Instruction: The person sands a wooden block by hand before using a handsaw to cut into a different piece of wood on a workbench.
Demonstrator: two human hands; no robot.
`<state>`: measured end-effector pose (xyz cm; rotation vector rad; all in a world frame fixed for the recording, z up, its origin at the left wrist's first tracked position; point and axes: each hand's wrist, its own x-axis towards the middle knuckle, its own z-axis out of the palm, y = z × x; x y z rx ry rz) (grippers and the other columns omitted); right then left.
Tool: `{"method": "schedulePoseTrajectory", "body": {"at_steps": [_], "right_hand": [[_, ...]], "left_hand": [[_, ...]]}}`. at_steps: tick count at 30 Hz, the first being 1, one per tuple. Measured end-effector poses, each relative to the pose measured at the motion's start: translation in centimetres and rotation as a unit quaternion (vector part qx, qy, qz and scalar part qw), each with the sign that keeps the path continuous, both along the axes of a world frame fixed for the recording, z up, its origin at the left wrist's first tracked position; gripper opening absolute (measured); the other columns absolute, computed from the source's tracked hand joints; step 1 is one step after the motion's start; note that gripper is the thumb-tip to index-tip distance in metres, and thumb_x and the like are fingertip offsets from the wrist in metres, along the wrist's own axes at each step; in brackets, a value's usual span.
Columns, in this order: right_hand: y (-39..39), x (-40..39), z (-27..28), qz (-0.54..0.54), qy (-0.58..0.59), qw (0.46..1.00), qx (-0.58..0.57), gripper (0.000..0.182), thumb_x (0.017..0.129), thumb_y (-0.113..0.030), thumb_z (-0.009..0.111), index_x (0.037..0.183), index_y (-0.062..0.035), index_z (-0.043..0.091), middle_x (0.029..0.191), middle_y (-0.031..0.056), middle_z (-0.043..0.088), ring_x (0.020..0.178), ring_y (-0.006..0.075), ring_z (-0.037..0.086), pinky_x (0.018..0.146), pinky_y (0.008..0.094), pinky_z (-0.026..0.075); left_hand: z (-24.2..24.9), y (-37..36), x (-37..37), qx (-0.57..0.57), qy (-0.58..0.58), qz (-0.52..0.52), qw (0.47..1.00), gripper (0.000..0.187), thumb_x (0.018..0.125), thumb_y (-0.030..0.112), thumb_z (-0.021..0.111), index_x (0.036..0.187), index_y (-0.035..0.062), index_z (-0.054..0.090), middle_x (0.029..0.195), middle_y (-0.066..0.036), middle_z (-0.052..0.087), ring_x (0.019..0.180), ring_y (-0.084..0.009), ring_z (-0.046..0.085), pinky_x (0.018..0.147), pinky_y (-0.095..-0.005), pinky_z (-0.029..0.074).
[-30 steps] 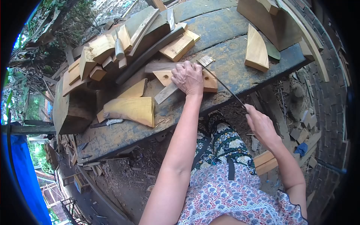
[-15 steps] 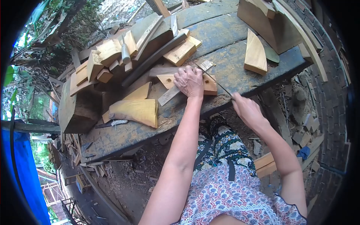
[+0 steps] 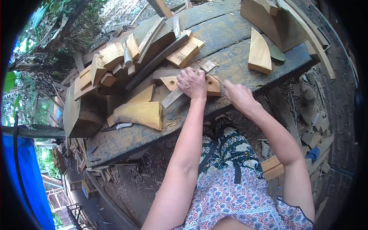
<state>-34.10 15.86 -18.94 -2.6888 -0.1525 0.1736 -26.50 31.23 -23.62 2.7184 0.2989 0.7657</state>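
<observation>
My left hand [image 3: 192, 83] is closed over a pale wooden block [image 3: 213, 89] and presses it on the workbench. Round holes show in the block on both sides of the hand. A flat greyish stick [image 3: 171, 98] juts out from under that hand toward the lower left. In my right hand [image 3: 238, 95], the fingers are wrapped round the near end of a thin, dark rod-like file [image 3: 217, 79]. It lies slantwise across the block, its far end beyond my left hand. How the fingers sit on its handle is hidden.
Curved wooden pieces [image 3: 138, 114] lie left on the bench [image 3: 226, 57]. Behind them are stacked wood blocks [image 3: 111, 53] and a chisel-like tool [image 3: 127, 56]. A wedge-shaped piece [image 3: 259, 53] stands right, near a large block [image 3: 268, 27]. Wood scraps litter the ground.
My right hand has moved up and left, closer to the block, and pushed the file farther across it. My left hand stays in place on the block.
</observation>
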Motion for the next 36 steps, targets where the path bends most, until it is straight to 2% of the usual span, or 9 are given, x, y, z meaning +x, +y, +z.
{"method": "schedulePoseTrajectory", "body": {"at_steps": [3, 6, 14, 17, 20, 22, 25, 32, 36], "right_hand": [[-4.2, -7.6, 1.2, -0.008, 0.016, 1.000, 0.000, 0.013, 0.092, -0.015, 0.048, 0.102, -0.0059, 0.047, 0.078, 0.0228, 0.064, 0.078, 0.0417, 0.064, 0.064, 0.0525, 0.050], [-5.2, -10.1, 2.1, -0.014, 0.000, 1.000, 0.001, 0.013, 0.092, -0.015, 0.051, 0.101, -0.0071, 0.047, 0.075, 0.0210, 0.063, 0.075, 0.0412, 0.063, 0.062, 0.0524, 0.050], [1.5, 1.7, 0.1, 0.010, -0.008, 0.999, -0.035, 0.014, 0.094, -0.018, 0.044, 0.096, -0.0049, 0.047, 0.081, 0.0252, 0.064, 0.079, 0.0434, 0.063, 0.065, 0.0531, 0.050], [0.0, 0.3, 0.3, 0.029, -0.029, 0.999, 0.001, 0.016, 0.095, -0.019, 0.042, 0.095, -0.0038, 0.047, 0.080, 0.0252, 0.064, 0.077, 0.0448, 0.062, 0.066, 0.0542, 0.049], [-2.8, -4.9, 1.0, 0.009, 0.003, 1.000, -0.018, 0.014, 0.095, -0.019, 0.046, 0.097, -0.0054, 0.046, 0.078, 0.0230, 0.064, 0.077, 0.0440, 0.062, 0.066, 0.0543, 0.048], [-4.2, -8.3, 1.5, -0.011, 0.018, 1.000, -0.014, 0.012, 0.094, -0.018, 0.049, 0.098, -0.0068, 0.046, 0.077, 0.0220, 0.064, 0.076, 0.0430, 0.062, 0.064, 0.0538, 0.048], [-4.5, -8.8, 2.1, -0.011, 0.022, 0.999, -0.032, 0.010, 0.094, -0.016, 0.049, 0.098, -0.0074, 0.046, 0.077, 0.0214, 0.064, 0.075, 0.0421, 0.062, 0.062, 0.0529, 0.048], [1.3, 2.3, -0.6, 0.025, -0.018, 0.999, -0.021, 0.014, 0.094, -0.019, 0.043, 0.098, -0.0055, 0.045, 0.080, 0.0262, 0.063, 0.080, 0.0453, 0.062, 0.069, 0.0542, 0.049], [-0.6, -0.1, -0.4, 0.038, -0.029, 0.999, -0.011, 0.012, 0.093, -0.017, 0.042, 0.098, -0.0061, 0.046, 0.080, 0.0256, 0.064, 0.080, 0.0451, 0.062, 0.069, 0.0548, 0.049]], "left_hand": [[-0.5, 0.0, 0.2, -0.003, -0.003, 0.004, 1.000, 0.025, 0.080, 0.035, 0.056, 0.082, 0.0100, 0.061, 0.092, -0.010, 0.059, 0.093, -0.0291, 0.053, 0.083, -0.0436, 0.039], [-0.6, 0.2, 0.2, -0.001, -0.009, 0.000, 1.000, 0.025, 0.080, 0.035, 0.056, 0.081, 0.0103, 0.061, 0.091, -0.009, 0.059, 0.093, -0.0286, 0.053, 0.082, -0.0433, 0.039], [-0.1, -0.1, 0.2, 0.001, -0.011, 0.003, 1.000, 0.024, 0.080, 0.035, 0.057, 0.081, 0.0105, 0.060, 0.091, -0.009, 0.059, 0.092, -0.0281, 0.052, 0.082, -0.0432, 0.039], [0.2, 0.0, 0.2, -0.003, -0.008, 0.001, 1.000, 0.024, 0.080, 0.034, 0.056, 0.082, 0.0105, 0.060, 0.090, -0.009, 0.058, 0.092, -0.0276, 0.052, 0.081, -0.0428, 0.039], [0.0, 0.0, 0.1, -0.013, 0.027, 0.002, 1.000, 0.024, 0.081, 0.033, 0.055, 0.083, 0.0103, 0.060, 0.090, -0.009, 0.058, 0.093, -0.0274, 0.052, 0.082, -0.0422, 0.039], [-0.4, 0.1, 0.3, -0.001, -0.016, 0.000, 1.000, 0.024, 0.081, 0.034, 0.055, 0.083, 0.0103, 0.060, 0.089, -0.008, 0.057, 0.092, -0.0273, 0.052, 0.082, -0.0418, 0.039], [-0.4, 0.0, 0.2, -0.010, -0.005, -0.005, 1.000, 0.024, 0.081, 0.034, 0.055, 0.082, 0.0104, 0.060, 0.089, -0.008, 0.057, 0.092, -0.0272, 0.051, 0.082, -0.0417, 0.038], [-0.2, -0.1, 0.2, -0.016, -0.018, -0.002, 1.000, 0.024, 0.081, 0.034, 0.055, 0.082, 0.0102, 0.060, 0.089, -0.008, 0.057, 0.092, -0.0278, 0.052, 0.083, -0.0423, 0.038], [-0.3, 0.0, 0.5, -0.008, -0.019, -0.001, 1.000, 0.024, 0.082, 0.033, 0.054, 0.082, 0.0098, 0.060, 0.088, -0.008, 0.057, 0.090, -0.0278, 0.051, 0.082, -0.0427, 0.038]]}}
